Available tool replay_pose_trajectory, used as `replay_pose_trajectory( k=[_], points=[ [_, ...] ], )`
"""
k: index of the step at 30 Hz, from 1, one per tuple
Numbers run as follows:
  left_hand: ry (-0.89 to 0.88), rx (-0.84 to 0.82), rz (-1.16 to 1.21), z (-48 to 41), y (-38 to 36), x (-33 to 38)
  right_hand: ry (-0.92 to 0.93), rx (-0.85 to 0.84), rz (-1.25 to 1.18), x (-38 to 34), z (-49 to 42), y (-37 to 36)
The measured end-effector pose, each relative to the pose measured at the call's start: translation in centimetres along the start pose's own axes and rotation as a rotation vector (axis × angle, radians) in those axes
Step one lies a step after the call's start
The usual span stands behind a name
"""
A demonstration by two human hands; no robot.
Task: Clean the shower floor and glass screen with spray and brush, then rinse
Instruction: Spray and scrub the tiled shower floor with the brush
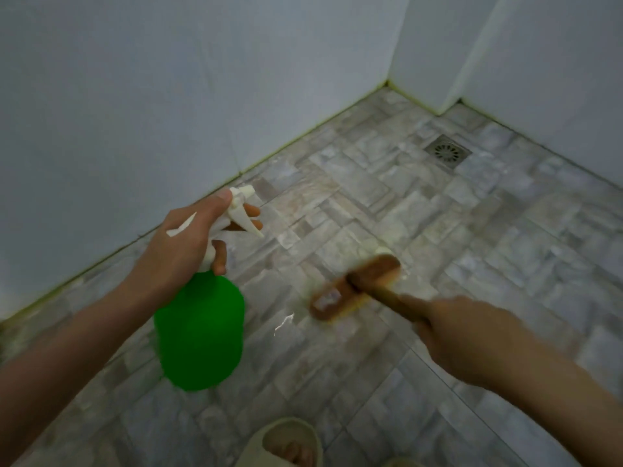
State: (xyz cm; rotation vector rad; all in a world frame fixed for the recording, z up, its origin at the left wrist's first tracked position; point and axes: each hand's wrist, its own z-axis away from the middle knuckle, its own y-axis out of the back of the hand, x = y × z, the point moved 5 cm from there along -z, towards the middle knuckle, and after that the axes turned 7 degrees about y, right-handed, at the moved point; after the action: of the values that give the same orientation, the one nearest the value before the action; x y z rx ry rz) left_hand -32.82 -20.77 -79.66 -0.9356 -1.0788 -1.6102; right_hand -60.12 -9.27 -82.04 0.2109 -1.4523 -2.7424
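My left hand (188,244) grips the white trigger head of a green spray bottle (200,332), held tilted above the grey stone-tiled shower floor (455,251), nozzle pointing right. My right hand (472,335) holds the wooden handle of a scrub brush (354,288). The brush head rests on the floor just right of the bottle and is motion-blurred, with pale foam around it.
White tiled walls (168,96) meet the floor along the left and back, with a protruding corner at the upper right. A square metal drain (447,151) sits near the far corner. My foot in a beige slipper (286,443) stands at the bottom centre.
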Motion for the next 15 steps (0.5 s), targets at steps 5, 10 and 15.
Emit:
replay_pose_trajectory(
  k=[5,10,15],
  points=[
    [-0.021,-0.133,-0.026,-1.6,-4.3,1.5,-0.02,0.096,-0.014,2.7,-1.8,-0.3],
    [-0.061,-0.217,-0.025,-2.3,-6.8,1.9,-0.12,0.062,-0.048,4.2,1.8,0.2],
    [-0.078,-0.265,-0.014,-2.7,-8.0,2.1,-0.048,0.172,-0.136,9.0,-4.1,0.4]
  ],
)
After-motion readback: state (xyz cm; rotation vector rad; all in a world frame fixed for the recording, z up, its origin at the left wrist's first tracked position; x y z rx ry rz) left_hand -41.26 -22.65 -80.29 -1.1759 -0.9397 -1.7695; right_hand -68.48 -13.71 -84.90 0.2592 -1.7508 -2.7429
